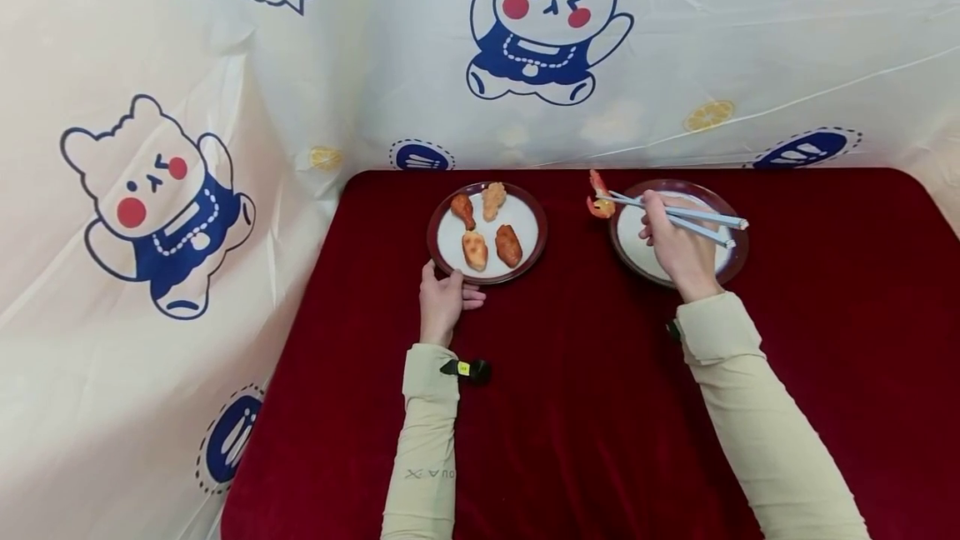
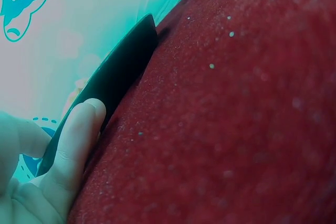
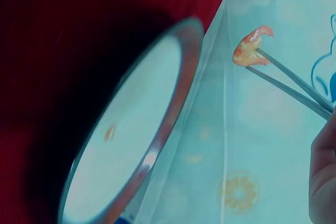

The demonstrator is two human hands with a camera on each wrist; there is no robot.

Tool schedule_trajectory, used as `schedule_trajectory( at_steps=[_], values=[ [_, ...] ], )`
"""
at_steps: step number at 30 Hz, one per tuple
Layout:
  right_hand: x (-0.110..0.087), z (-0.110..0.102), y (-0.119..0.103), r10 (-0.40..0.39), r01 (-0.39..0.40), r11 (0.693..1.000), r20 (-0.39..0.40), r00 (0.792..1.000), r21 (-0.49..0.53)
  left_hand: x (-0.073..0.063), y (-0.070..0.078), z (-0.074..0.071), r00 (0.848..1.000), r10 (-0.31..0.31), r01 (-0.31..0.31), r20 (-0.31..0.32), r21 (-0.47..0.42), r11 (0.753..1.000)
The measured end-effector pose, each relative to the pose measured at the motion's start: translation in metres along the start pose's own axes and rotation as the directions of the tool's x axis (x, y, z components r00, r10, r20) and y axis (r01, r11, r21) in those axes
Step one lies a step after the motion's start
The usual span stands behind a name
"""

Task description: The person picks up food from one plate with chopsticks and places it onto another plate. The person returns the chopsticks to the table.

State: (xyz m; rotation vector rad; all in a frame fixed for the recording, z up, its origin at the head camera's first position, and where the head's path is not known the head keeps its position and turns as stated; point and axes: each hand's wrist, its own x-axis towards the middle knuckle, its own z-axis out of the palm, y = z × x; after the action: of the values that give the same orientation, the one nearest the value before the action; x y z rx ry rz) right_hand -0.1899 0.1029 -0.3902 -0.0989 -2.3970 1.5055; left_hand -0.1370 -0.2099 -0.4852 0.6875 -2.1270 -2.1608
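My left hand [image 1: 442, 302] holds the near edge of a brown-rimmed white plate [image 1: 527, 227], its fingers against the dark underside in the left wrist view. On that plate lie a drumstick [image 1: 463, 210], a fried chicken piece [image 1: 492, 201], a browned wing-like piece [image 1: 508, 246] and a pale golden piece [image 1: 475, 250]. My right hand [image 1: 684, 257] holds light blue chopsticks [image 1: 693, 213]. Their tips pinch an orange-red shrimp [image 3: 245, 51], raised at the left edge of a second brown-rimmed plate [image 3: 139, 121]. Part of this second plate is hidden by my right hand.
Both plates are toward the back of a table with a dark red cloth [image 1: 570, 373]. Behind and to the left hangs a white curtain [image 1: 420, 48] with cartoon bears. A black strap device [image 1: 472, 370] is on my left wrist.
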Motion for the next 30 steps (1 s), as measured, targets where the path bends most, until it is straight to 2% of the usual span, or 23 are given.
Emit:
schedule_trajectory(
  at_steps=[6,12,23,30],
  values=[
    [0.005,-0.021,0.010,0.038,-0.038,0.999,-0.028,0.999,0.003,0.000,0.000,-0.002,1.000,-0.001,0.001,-0.003,0.006,1.000],
    [0.008,-0.033,0.020,0.093,-0.093,0.996,-0.024,0.995,0.012,0.000,0.000,-0.003,1.000,-0.003,0.003,0.001,0.007,1.000],
    [0.008,-0.040,0.032,0.128,-0.129,0.991,-0.016,0.992,-0.046,0.000,-0.002,-0.004,1.000,0.000,0.000,0.002,-0.001,1.000],
    [0.009,-0.041,0.040,0.146,-0.147,0.988,-0.029,0.989,-0.043,-0.001,-0.002,-0.001,1.000,0.007,-0.007,0.008,-0.003,1.000]
  ],
)
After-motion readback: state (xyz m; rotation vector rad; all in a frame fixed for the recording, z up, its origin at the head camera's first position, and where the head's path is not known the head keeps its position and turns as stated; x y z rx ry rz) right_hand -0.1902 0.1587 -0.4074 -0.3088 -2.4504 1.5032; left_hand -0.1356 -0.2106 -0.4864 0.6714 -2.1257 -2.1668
